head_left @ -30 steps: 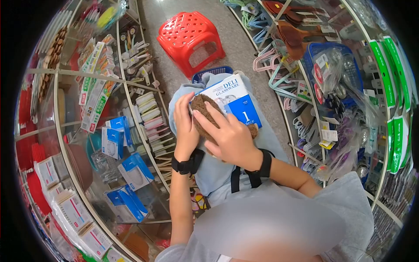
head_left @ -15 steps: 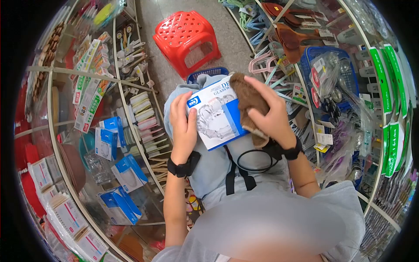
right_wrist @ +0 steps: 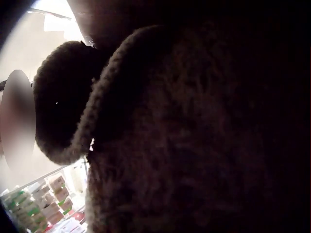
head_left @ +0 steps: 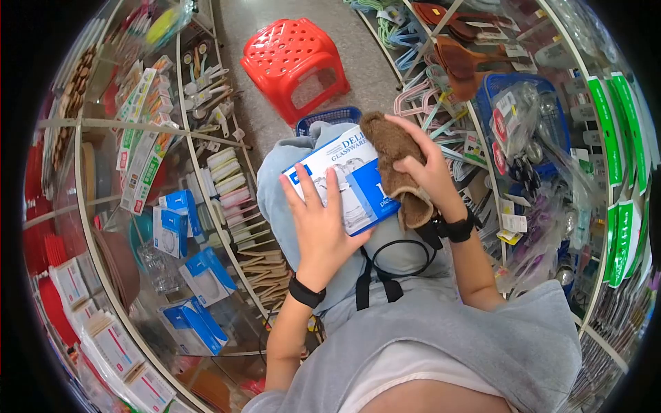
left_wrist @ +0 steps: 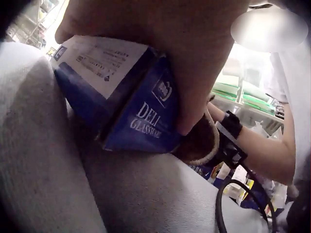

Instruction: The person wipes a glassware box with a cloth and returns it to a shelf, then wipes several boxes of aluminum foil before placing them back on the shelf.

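Observation:
A white and blue glassware box [head_left: 341, 180], printed "DELI GLASSWARE", lies tilted on the person's lap. The left hand [head_left: 320, 227] is spread over its printed face, fingers fairly straight, thumb near the lower edge. In the left wrist view, the box's blue sides [left_wrist: 146, 114] show beneath that hand. The right hand [head_left: 430, 172] grips a bunched brown fleecy cloth [head_left: 387, 155] against the box's right end, thumb on top. The cloth's pale hem [right_wrist: 95, 97] curls up close in the dark right wrist view.
A red plastic stool [head_left: 296, 65] stands ahead on the floor, with a blue basket [head_left: 329, 120] before it. Shelves flank both sides: boxed glassware [head_left: 206, 275] on the left, hangers [head_left: 420, 100] and another blue basket [head_left: 561, 103] on the right. A black cable loop [head_left: 406, 258] lies on the lap.
The right hand has moved the cloth from the box's left part to its right end. The left hand has shifted from the left edge to lie spread across the face.

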A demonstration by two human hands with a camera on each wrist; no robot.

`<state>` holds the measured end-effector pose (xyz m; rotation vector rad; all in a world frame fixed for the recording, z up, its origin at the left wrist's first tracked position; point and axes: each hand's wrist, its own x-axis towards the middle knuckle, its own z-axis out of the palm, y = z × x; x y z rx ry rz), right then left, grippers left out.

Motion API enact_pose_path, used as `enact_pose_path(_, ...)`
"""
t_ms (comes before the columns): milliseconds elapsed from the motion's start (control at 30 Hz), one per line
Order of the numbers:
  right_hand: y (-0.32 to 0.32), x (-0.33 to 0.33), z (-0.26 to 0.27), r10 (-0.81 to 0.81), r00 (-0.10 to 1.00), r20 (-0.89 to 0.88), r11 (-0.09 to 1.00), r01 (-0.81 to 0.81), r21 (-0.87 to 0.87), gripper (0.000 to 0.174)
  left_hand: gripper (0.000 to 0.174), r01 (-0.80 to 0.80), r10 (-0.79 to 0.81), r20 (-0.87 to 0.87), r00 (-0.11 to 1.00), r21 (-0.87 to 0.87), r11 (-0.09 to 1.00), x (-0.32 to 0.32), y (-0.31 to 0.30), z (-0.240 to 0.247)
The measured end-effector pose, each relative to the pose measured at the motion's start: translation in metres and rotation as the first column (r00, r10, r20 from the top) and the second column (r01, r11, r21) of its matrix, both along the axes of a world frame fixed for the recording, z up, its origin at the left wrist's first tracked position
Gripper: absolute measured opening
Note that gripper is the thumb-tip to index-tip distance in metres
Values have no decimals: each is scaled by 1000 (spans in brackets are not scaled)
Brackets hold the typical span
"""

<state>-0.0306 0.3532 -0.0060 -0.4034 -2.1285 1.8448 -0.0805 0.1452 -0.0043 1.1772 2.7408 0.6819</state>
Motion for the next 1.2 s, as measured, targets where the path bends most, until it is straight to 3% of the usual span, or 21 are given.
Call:
enact_pose_path(367, 6, 62, 23, 174, 963, 204, 984, -177, -4, 51, 108, -6, 6, 20, 1000, 0, 1000, 1, 1, 2)
enact_pose_path(500, 7, 55, 48, 207, 947, 246, 921, -274, 279, 50, 110, -13, 13, -10, 1000, 23, 1000, 3, -3, -1)
enact_pose_path(633, -4, 22, 41, -65, 998, 7, 896, 56, 440, 50, 113, -17, 18, -8, 1000, 104, 994, 8, -8, -12)
enact_pose_path(733, -21, -14, 40, -199, 980, -16, 752, 163, 639, 51, 111, -10, -10, 79, 997, 251, 968, 8, -14, -20)
enact_pose_path(900, -59, -39, 36, -159, 987, -7, 476, 82, 876, 53, 110, -29, -4, 113, 994, 294, 955, 9, -12, -22)
enact_pose_path(1000, -71, -38, 34, -108, 994, 3, 410, 42, 911, 54, 112, -39, 10, 94, 995, 315, 948, 8, -15, -29)
enact_pose_path(1133, -69, -38, 31, -139, 990, -34, 451, 94, 887, 54, 112, -38, 9, 92, 996, 326, 945, 6, -16, -30)
enact_pose_path(1200, -70, -36, 32, -150, 989, 3, 526, 77, 847, 57, 111, -41, 10, 93, 996, 342, 939, 6, -18, -30)
